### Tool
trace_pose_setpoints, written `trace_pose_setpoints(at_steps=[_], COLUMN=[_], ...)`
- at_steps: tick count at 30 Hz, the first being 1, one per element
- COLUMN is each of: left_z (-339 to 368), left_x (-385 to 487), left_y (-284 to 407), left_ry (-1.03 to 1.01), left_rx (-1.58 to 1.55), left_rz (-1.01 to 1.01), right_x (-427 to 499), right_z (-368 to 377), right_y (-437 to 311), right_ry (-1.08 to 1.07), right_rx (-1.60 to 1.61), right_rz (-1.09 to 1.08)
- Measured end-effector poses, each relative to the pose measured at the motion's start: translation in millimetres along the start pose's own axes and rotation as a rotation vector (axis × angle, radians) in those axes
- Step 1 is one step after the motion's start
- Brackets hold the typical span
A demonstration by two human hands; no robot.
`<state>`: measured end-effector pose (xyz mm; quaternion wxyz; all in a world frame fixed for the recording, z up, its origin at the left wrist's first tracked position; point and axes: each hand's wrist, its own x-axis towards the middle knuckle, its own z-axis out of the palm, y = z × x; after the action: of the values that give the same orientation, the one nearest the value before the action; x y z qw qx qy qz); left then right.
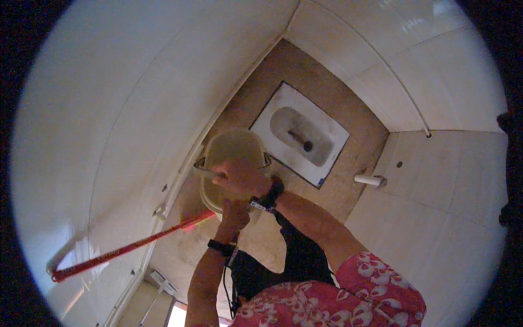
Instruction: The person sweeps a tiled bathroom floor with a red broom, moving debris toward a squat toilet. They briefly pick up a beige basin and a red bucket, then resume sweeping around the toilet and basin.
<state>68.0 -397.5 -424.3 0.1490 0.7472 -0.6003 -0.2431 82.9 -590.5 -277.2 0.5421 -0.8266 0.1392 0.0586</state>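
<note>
A pale plastic bucket [235, 143] is in front of me, with its wide mouth facing up toward the camera. My right hand [245, 176] is closed around the grip of the bucket's wire handle [197, 164], across the mouth. At the near side of the bucket, my left hand [235, 214] holds the rim; its fingertips are partly hidden. To the right of the bucket and beyond it, a white squat toilet pan [327, 173] is set into the brown floor, with a dark drain hole in its basin. Both wrists carry dark bands.
Along the left wall [102, 122] leans a red pole [130, 248], its lower end beside the bucket. A white pipe stub [367, 180] juts out at the right wall's foot. Near the doorway at lower left stands a long-handled floor tool [163, 282]. Tiled walls enclose the narrow space.
</note>
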Motion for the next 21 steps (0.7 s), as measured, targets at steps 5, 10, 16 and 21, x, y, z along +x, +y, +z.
trace_pose_setpoints(at_steps=[5, 10, 16, 21], left_z=[13, 17, 24, 37], left_x=[36, 56, 33, -10], left_y=[5, 3, 3, 2], left_ry=[-0.119, -0.230, -0.101, -0.094], left_rx=[0.068, -0.051, 0.028, 0.058], left_rz=[-0.038, 0.008, 0.079, 0.065], right_x=[1, -15, -41, -54], right_z=[-26, -33, -7, 23], right_y=[26, 51, 22, -3], right_ry=[0.144, 0.354, 0.352, 0.295], right_rx=[-0.058, 0.124, -0.226, -0.197], right_rz=[-0.026, -0.107, 0.073, 0.096])
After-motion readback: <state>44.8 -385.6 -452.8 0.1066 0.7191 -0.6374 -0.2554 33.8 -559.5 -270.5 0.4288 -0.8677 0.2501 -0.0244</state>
